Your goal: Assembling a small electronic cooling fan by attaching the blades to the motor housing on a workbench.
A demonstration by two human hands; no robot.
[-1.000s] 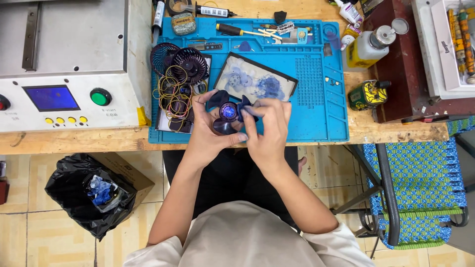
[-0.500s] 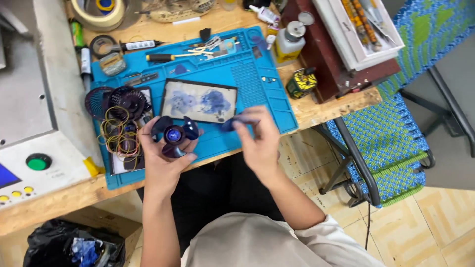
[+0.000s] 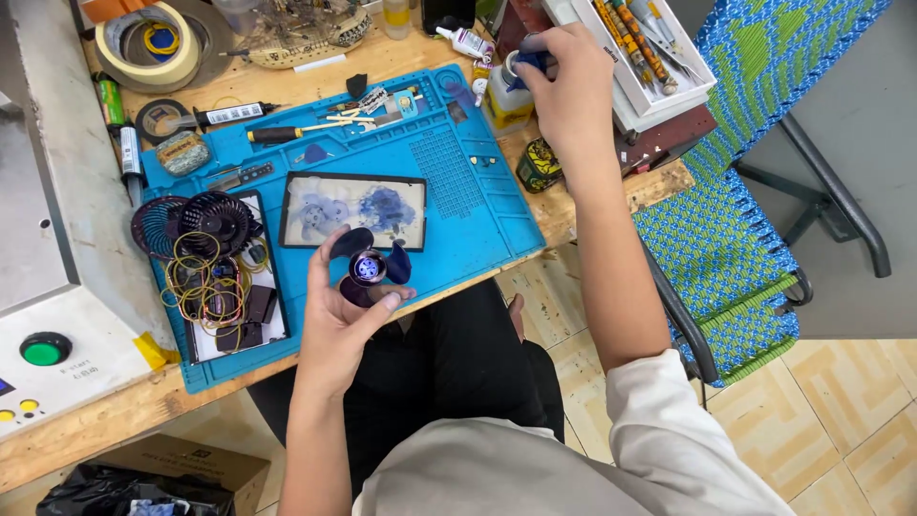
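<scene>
My left hand (image 3: 336,320) holds a small dark blue fan blade wheel (image 3: 370,268) with a shiny round hub, just over the front edge of the blue work mat (image 3: 458,182). My right hand (image 3: 568,91) reaches far right to the back of the bench, fingers closed on the blue cap of a clear liquid bottle (image 3: 506,94) that stands beside the mat. A glass panel with blue stains (image 3: 353,208) lies on the mat behind the blade wheel.
A black fan grille and motor (image 3: 196,225) with yellow rubber bands lie at the mat's left. Screwdrivers (image 3: 296,131), tape rolls (image 3: 143,43), a white tool tray (image 3: 640,48), a small dark jar (image 3: 540,164) and a grey machine with a green button (image 3: 43,348) surround the mat. A blue woven chair (image 3: 735,239) stands right.
My right hand left the blade wheel and reached up right to the bottle. My left hand kept hold of the blade wheel. The view swung right and tilted.
</scene>
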